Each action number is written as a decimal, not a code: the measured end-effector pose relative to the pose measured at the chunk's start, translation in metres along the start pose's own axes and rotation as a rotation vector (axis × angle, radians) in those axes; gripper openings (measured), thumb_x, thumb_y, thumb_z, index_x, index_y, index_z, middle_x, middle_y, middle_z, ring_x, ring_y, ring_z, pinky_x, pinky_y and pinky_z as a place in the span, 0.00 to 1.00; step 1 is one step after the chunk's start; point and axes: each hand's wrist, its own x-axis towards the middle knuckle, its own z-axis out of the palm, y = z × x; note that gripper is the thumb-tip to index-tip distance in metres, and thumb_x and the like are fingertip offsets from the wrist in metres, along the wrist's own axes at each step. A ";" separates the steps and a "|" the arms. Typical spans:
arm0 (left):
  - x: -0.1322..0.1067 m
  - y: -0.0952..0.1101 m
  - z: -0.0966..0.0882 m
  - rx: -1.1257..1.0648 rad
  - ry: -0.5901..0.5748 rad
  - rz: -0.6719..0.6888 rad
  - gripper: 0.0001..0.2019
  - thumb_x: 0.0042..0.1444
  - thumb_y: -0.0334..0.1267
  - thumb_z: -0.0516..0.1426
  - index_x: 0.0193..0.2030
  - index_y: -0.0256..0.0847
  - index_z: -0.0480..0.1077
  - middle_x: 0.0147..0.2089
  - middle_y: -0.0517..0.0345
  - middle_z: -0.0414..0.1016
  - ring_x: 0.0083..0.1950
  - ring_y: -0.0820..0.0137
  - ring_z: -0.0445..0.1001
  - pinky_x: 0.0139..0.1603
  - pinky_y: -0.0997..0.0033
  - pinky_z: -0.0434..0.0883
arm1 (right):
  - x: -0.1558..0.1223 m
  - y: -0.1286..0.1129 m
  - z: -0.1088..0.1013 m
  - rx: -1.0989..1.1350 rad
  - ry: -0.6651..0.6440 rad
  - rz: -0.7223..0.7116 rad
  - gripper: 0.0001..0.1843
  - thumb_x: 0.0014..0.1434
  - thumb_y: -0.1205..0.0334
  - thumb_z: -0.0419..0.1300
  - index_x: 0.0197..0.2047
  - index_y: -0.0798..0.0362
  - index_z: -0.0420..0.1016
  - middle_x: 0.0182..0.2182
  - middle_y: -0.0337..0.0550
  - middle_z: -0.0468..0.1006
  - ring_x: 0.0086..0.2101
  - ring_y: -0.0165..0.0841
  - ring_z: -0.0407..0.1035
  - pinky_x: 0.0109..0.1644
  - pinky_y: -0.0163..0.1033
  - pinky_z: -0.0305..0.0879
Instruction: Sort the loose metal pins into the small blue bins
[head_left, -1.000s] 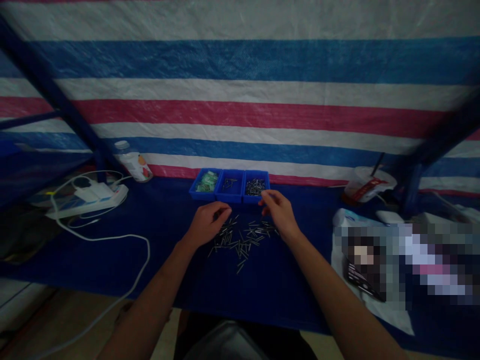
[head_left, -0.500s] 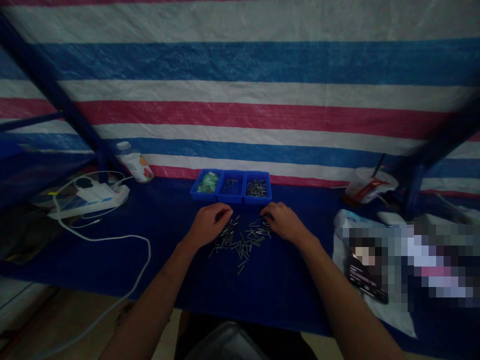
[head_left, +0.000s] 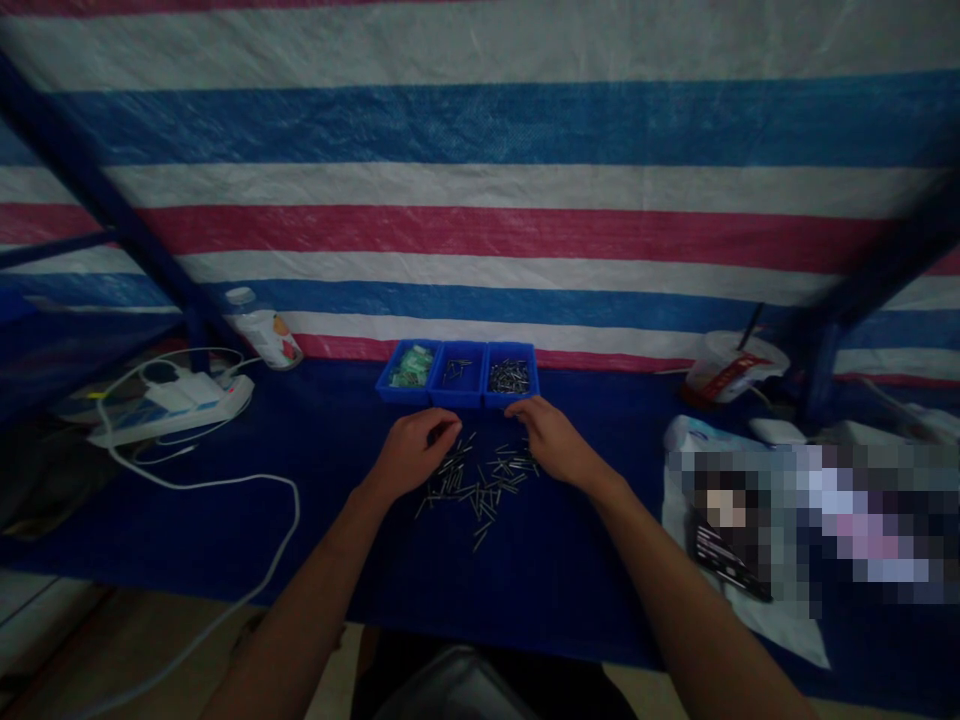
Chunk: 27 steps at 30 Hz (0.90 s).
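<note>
A loose heap of small metal pins (head_left: 484,485) lies on the dark blue table cover (head_left: 337,500). My left hand (head_left: 412,450) rests at the heap's left edge, fingers curled and pinched; what they hold is hidden. My right hand (head_left: 551,440) sits at the heap's right edge, fingers bent down onto the pins. Just behind stand three small blue bins in a row: the left bin (head_left: 409,368) holds green bits, the middle bin (head_left: 459,371) a few pins, the right bin (head_left: 511,376) a pile of pins.
A white power strip (head_left: 169,400) with a looping cable (head_left: 247,500) lies at the left, a bottle (head_left: 262,328) behind it. A lidded cup with a straw (head_left: 731,368) stands at the right. White bags and papers (head_left: 720,560) cover the right side. A striped tarpaulin hangs behind.
My right hand came down from over the right bin to the pile's right edge, then shifted slightly toward the bins. My left hand stayed at the pile's left side.
</note>
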 end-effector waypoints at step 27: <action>0.000 0.001 -0.001 0.006 -0.010 -0.005 0.10 0.63 0.40 0.53 0.39 0.41 0.74 0.33 0.59 0.78 0.31 0.71 0.73 0.35 0.71 0.67 | 0.009 -0.017 -0.018 1.051 0.197 0.376 0.21 0.44 0.61 0.67 0.44 0.48 0.71 0.29 0.35 0.78 0.26 0.29 0.67 0.34 0.37 0.64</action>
